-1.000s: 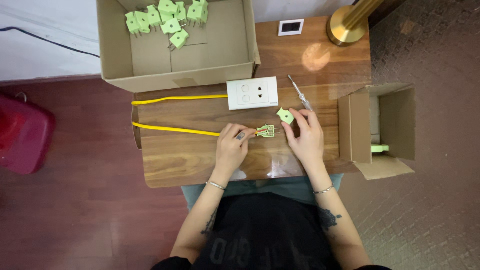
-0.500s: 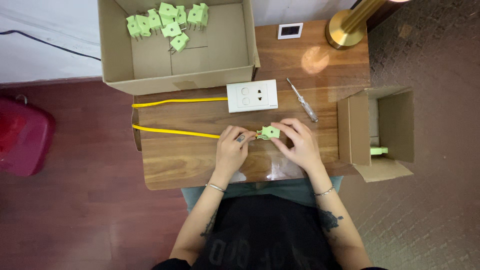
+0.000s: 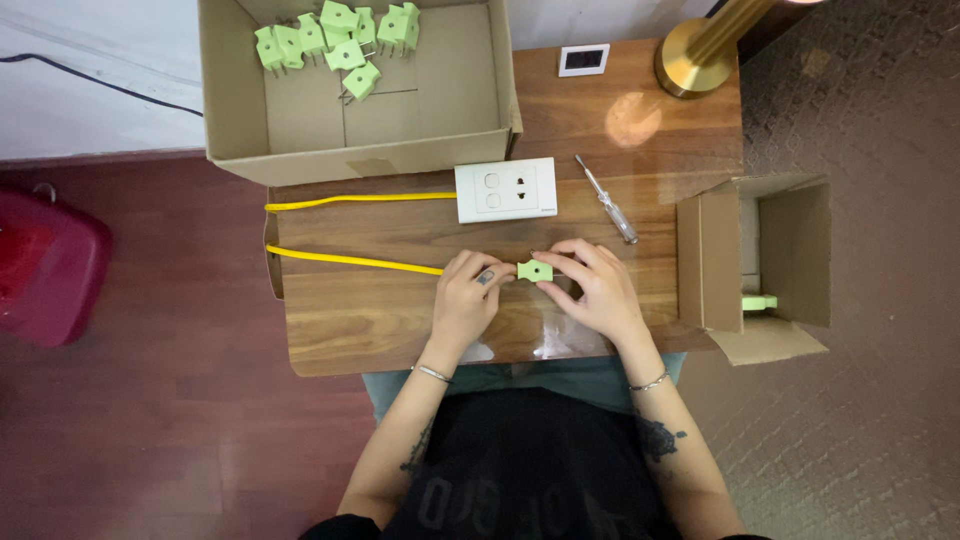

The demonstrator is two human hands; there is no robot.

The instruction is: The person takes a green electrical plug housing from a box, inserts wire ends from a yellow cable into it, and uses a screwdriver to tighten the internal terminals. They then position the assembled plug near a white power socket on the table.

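On the near middle of the wooden tabletop (image 3: 380, 320), the left hand (image 3: 468, 300) and the right hand (image 3: 592, 288) both pinch a small green plug (image 3: 534, 270) between their fingertips, with a yellow cable (image 3: 350, 260) running left from it. Just beyond lie a white socket plate (image 3: 506, 190) and a screwdriver (image 3: 606, 198). Farther off, a large cardboard box (image 3: 440, 100) holds more green plugs (image 3: 340, 40), and a smaller box (image 3: 760, 265) stands at the right.

I see both hands on the table (image 3: 380, 330): left hand (image 3: 468, 300) and right hand (image 3: 595, 290) pinch a green plug (image 3: 534, 270) between fingertips. A yellow cable (image 3: 350, 259) runs left from it. Socket (image 3: 506, 189) and screwdriver (image 3: 605, 198) lie just beyond.
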